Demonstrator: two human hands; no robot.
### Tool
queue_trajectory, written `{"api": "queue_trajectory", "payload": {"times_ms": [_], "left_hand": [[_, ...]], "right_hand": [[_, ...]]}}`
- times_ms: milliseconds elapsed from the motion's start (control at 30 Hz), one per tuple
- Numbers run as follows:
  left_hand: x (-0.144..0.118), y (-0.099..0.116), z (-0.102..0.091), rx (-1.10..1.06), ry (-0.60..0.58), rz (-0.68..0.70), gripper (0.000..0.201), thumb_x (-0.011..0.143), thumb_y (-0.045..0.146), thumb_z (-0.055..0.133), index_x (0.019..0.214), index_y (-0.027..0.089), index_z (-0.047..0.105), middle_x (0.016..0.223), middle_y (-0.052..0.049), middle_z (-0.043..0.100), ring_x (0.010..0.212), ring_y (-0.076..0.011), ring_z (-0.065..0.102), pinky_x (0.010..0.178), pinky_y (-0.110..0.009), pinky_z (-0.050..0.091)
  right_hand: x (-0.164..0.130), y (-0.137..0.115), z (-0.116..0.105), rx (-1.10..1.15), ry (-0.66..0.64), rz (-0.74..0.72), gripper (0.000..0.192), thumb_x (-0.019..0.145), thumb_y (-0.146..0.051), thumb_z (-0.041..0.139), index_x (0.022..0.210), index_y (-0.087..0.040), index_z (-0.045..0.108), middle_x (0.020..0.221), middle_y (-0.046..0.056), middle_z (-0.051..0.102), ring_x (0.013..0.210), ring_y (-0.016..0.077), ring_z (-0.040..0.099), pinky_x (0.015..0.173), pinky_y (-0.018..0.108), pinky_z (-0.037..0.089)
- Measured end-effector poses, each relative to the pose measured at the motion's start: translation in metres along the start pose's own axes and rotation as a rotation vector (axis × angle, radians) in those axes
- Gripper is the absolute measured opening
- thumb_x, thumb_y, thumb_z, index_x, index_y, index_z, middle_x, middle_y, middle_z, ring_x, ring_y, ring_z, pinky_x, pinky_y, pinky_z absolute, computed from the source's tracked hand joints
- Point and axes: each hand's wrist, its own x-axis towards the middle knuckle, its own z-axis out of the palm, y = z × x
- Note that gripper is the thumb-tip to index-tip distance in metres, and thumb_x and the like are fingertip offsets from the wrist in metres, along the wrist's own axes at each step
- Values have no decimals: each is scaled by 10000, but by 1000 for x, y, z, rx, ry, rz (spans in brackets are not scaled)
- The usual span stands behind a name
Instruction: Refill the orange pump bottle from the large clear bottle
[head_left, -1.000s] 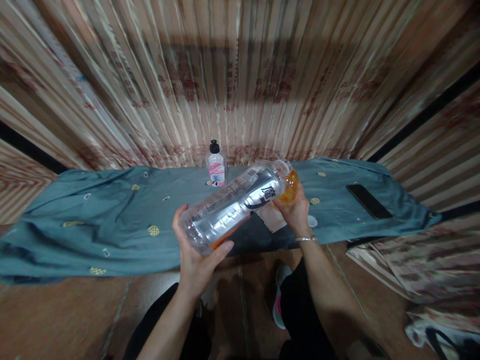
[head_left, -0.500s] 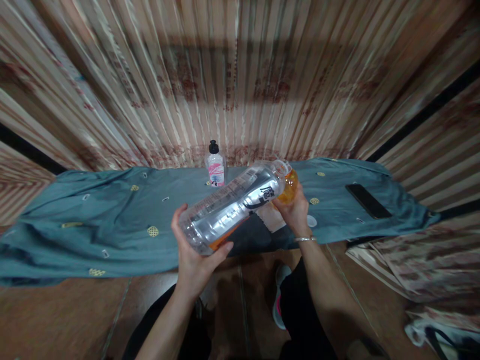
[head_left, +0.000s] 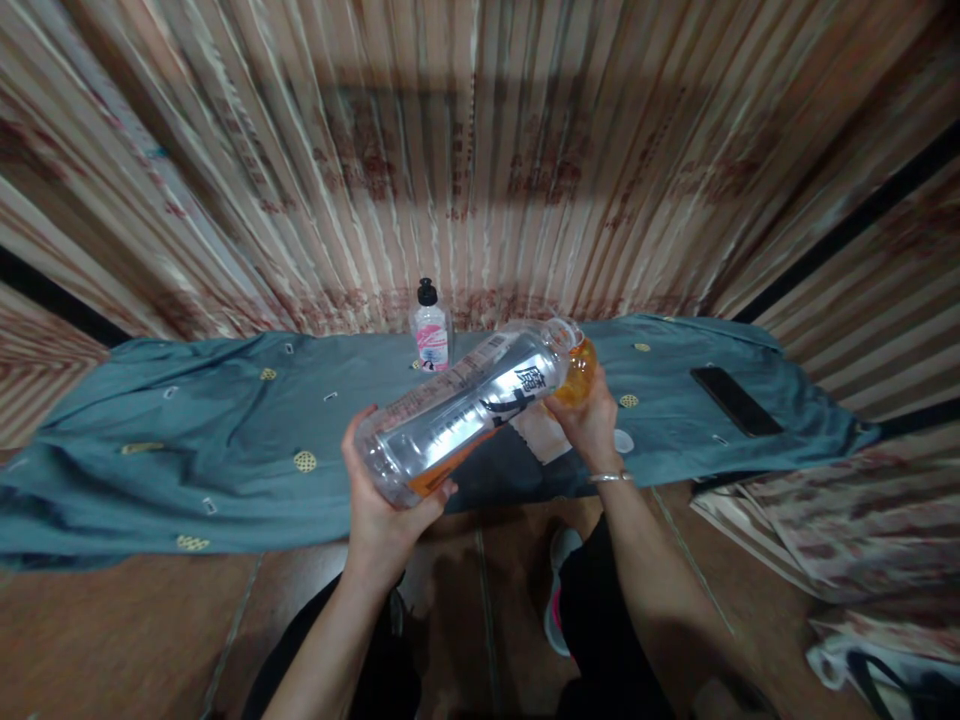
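So the left hand (head_left: 386,515) is wrapped round the base end of a big clear plastic bottle (head_left: 465,415), grip clamped on it with the thumb on the near side and fingers curling up behind, which makes sense since that's the fat end and it carries the weight. The bottle is held up in the air over the near edge of the counter (head_left: 225,450), not resting on anything. Its long axis runs diagonally, base low and toward the person on the left, neck higher and pointing away to the right, so the mouth end sits right against a small container of orange liquid (head_left: 579,375) that the right hand (head_left: 592,425) has its grip closed around. A little orange liquid is pooled along the low side of the bottle near the base, so with this tilt it's lying away from the neck. I can't tell whether the bottle mouth actually touches the small container's rim or just hovers at it, too glary there. The right wrist has a thin bracelet (head_left: 611,478). Under the hands the counter is covered with a teal cloth with little printed patches, and a small white cap (head_left: 624,441) lies on it just beside the right hand. Further back a small bottle with a black cap (head_left: 430,330) stands upright against the striped curtain, and a dark phone (head_left: 736,401) lies flat well off to the right.
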Motion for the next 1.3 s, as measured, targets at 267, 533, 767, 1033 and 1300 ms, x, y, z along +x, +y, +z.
{"api": "queue_trajectory", "payload": {"times_ms": [267, 533, 767, 1033, 1300], "left_hand": [[2, -2, 6, -80, 61, -48, 1119, 392, 367, 1069, 1339, 250, 484, 1376, -131, 631, 1213, -330, 685, 883, -398, 679], [2, 16, 9, -163, 50, -209, 1099, 334, 278, 1056, 1261, 280, 465, 1197, -60, 661, 719, -180, 704, 488, -297, 635], [2, 12, 3, -171, -13, -213, 1003, 414, 294, 1072, 1235, 276, 496, 1093, -23, 719, 720, -189, 739, 540, -286, 652], [1, 6, 1, -189, -42, -198, 916, 518, 333, 1045, 1273, 271, 531, 1100, -42, 744, 833, -235, 766, 576, -305, 659], [-1, 8, -2, -174, -86, -216, 920, 573, 345, 1030, 1328, 272, 509, 1165, -64, 740, 868, -258, 774, 615, -367, 694]], "right_hand": [[0, 4, 1, 36, -10, -23, 846, 812, -468, 748, 1528, -96, 493, 1390, 245, 721, 1306, 421, 713, 1104, 651, 590], [0, 3, 0, -20, -9, -24, 827, 812, -510, 738, 1505, -126, 503, 1398, 224, 734, 1297, 390, 728, 1101, 587, 615], [-1, -1, -2, -24, 11, -49, 830, 820, -523, 724, 1517, -133, 501, 1390, 206, 751, 1271, 364, 747, 1083, 538, 631], [-2, -5, -6, -2, 12, -29, 838, 784, -518, 767, 1497, -141, 541, 1348, 196, 774, 1207, 365, 771, 1042, 534, 647], [-1, -3, -4, 12, 16, -42, 812, 834, -556, 750, 1497, -140, 536, 1385, 205, 756, 1256, 366, 752, 1092, 577, 619]]}}
